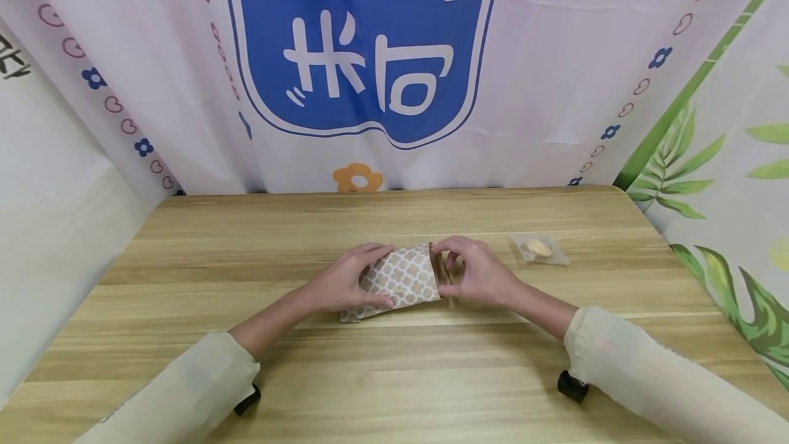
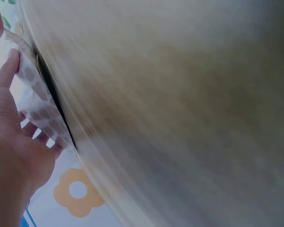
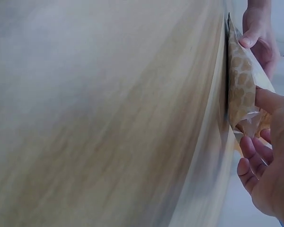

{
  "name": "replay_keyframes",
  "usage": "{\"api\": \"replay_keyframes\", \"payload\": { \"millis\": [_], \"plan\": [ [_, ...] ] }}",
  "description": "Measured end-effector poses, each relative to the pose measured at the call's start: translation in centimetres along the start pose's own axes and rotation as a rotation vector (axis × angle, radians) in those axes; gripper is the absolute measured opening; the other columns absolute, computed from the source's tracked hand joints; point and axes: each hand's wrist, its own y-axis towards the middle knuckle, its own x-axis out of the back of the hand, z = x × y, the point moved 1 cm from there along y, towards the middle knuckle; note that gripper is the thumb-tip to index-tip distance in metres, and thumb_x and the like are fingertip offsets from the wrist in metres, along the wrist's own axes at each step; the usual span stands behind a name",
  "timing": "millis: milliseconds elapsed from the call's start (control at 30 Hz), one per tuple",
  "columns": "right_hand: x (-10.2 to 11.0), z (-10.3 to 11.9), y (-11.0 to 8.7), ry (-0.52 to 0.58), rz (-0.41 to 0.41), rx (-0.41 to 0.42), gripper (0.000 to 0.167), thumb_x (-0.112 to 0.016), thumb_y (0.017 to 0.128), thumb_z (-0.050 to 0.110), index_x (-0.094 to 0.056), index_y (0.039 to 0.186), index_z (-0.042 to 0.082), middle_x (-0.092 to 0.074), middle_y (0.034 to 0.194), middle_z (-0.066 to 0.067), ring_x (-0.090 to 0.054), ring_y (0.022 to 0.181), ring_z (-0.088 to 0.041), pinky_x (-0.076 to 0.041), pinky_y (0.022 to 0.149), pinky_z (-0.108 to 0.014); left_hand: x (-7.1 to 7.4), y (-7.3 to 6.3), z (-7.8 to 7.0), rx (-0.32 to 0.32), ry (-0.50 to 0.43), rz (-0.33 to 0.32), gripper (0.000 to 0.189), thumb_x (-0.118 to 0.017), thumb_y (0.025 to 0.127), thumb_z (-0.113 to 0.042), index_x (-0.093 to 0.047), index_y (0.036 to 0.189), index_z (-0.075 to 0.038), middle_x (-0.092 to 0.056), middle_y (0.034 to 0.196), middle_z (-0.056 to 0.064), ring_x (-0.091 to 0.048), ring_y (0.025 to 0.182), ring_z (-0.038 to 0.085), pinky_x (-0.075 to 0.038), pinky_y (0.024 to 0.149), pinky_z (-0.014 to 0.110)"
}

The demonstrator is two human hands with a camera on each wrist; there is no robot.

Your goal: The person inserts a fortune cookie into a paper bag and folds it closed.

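Centre frame, the patterned bag (image 1: 403, 274) over the surface (image 1: 401, 375); left hand (image 1: 346, 284), fingers and thumb gripping its edges; right hand (image 1: 481, 274), fingers pinching its end; an uneven tug could tear it.

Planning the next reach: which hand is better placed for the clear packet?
Likely the right hand: it's nearer the clear packet; the left hand grips the patterned bag farther away.

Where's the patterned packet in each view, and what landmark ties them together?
Head: patterned packet below centre, on the table.
Left wrist: along the left edge, mostly upper half.
Right wrist: upper right.
Shared landmark: the left hand gripping the packet.
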Motion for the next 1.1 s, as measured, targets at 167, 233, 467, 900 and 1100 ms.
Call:
{"api": "replay_keyframes", "payload": {
  "millis": [167, 233, 467, 900, 1100],
  "plan": [
    [-0.5, -0.2, 0.3, 0.032, -0.004, -0.021, 0.051, -0.085, 0.069, -0.003, -0.070, 0.118, -0.003, -0.074, 0.114, -0.013, -0.067, 0.084, -0.016, -0.057, 0.068, -0.027, 0.0, 0.0, 0.0, -0.006, -0.006, -0.005, 0.099, -0.088, 0.081, -0.047, -0.044, 0.155, 0.000, -0.047, 0.155, 0.021, -0.045, 0.142, 0.040, -0.040, 0.117, 0.056],
    [-0.6, -0.3, 0.4, 0.049, -0.006, -0.030, 0.050, -0.083, 0.069, -0.004, -0.070, 0.117, -0.003, -0.074, 0.108, -0.013, -0.066, 0.083, -0.016, -0.055, 0.065, -0.025, 0.0, 0.0, 0.0, -0.005, -0.009, -0.006, 0.099, -0.088, 0.080, -0.047, -0.044, 0.155, 0.000, -0.047, 0.155, 0.021, -0.046, 0.142, 0.040, -0.040, 0.117, 0.056],
    [-1.0, -0.3, 0.6, 0.058, -0.007, -0.034, 0.047, -0.080, 0.069, -0.005, -0.070, 0.115, 0.000, -0.071, 0.092, -0.008, -0.062, 0.079, -0.017, -0.052, 0.058, -0.023, 0.0, 0.0, 0.1, 0.004, -0.010, -0.014, 0.100, -0.089, 0.080, -0.048, -0.043, 0.156, -0.001, -0.048, 0.155, 0.020, -0.047, 0.141, 0.039, -0.042, 0.115, 0.057],
    [-0.6, -0.7, -0.2, 0.025, 0.046, -0.044, 0.059, -0.086, 0.071, -0.001, -0.066, 0.127, -0.004, -0.067, 0.116, -0.010, -0.061, 0.095, -0.021, -0.058, 0.077, -0.030, 0.7, -0.8, 0.7, -0.072, 0.093, -0.003, 0.122, -0.094, 0.067, -0.053, -0.035, 0.158, 0.003, -0.038, 0.160, 0.027, -0.037, 0.147, 0.044, -0.033, 0.119, 0.060],
    [-0.4, -0.7, -0.1, -0.057, 0.065, -0.063, 0.057, -0.091, 0.070, 0.009, -0.072, 0.123, 0.002, -0.056, 0.127, -0.010, -0.057, 0.111, -0.029, -0.055, 0.092, -0.043, 1.2, -1.2, 0.9, -0.094, 0.182, -0.010, 0.122, -0.095, 0.064, -0.055, -0.040, 0.155, 0.006, -0.047, 0.154, 0.026, -0.044, 0.143, 0.042, -0.036, 0.119, 0.057]
  ]
}}
